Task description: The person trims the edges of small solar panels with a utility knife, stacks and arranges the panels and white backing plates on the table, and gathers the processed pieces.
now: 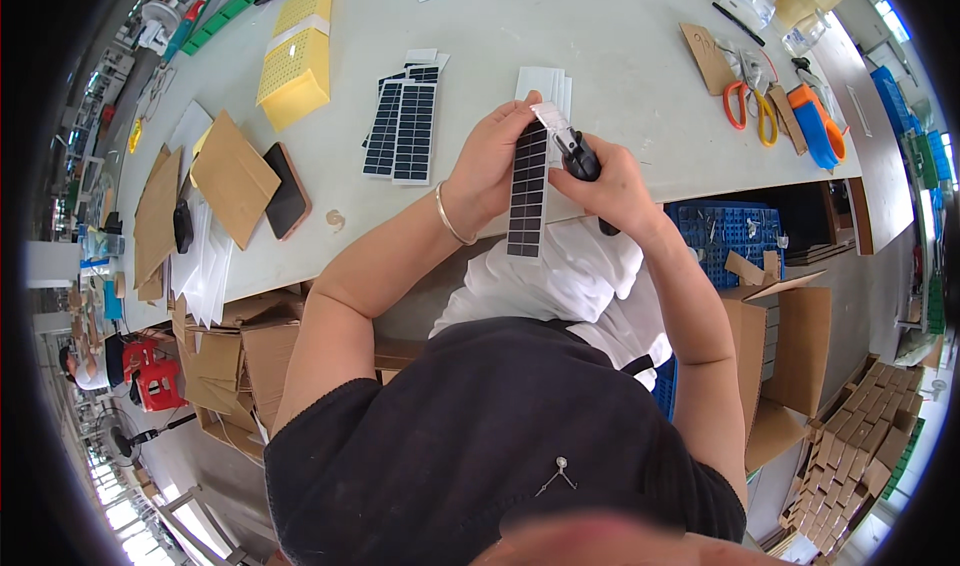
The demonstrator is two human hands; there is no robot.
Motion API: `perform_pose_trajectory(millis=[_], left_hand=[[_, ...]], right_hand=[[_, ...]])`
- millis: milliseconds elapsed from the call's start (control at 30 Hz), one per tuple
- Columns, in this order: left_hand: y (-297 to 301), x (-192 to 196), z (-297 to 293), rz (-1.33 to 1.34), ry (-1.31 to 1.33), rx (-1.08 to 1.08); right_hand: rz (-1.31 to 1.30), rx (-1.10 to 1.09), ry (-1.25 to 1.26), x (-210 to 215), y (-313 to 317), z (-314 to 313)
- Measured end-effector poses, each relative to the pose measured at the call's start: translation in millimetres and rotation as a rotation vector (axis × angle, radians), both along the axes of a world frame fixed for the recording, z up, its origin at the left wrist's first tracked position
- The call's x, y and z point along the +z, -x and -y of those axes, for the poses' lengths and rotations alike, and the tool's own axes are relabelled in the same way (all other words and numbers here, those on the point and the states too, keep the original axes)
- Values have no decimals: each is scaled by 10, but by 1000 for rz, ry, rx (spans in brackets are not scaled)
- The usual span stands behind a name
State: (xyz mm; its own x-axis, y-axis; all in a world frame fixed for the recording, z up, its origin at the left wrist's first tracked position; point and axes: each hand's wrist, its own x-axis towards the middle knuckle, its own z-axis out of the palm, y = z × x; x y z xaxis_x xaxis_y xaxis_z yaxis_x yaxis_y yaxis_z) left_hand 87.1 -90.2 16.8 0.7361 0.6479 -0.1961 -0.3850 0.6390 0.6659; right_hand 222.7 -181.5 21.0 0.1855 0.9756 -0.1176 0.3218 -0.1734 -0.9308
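In my left hand (487,158) is a narrow, dark solar panel strip (527,201) with a white edge, pinched near its upper end and hanging over the table's front edge. My right hand (618,184) is wrapped round a black-handled tool with a silvery head (578,156); its exact kind is not clear. The tool's head meets a clear, shiny piece (547,116) at the strip's top end. Just beyond my hands lie white strips (540,80). A small pile of solar panels (413,131) rests to the left.
Leftward on the table (620,56) are a yellow stack (298,61), cardboard pieces (237,178) and a phone (288,192). Orange-handled scissors (735,106) and a blue-and-orange holder (820,131) lie at right. Below stand a blue crate (715,256) and an open carton (800,351).
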Motion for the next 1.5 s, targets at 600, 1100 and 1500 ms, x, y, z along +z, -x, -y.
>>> perform_pose_trajectory(millis=[600, 1100, 1500], left_hand=[[34, 83, -321, 47, 134, -57], [278, -41, -447, -273, -299, 280], [913, -249, -1293, -1095, -1220, 524]], right_hand=[[130, 333, -104, 72, 82, 354], [-269, 5, 34, -107, -47, 275], [-375, -106, -9, -85, -232, 131]])
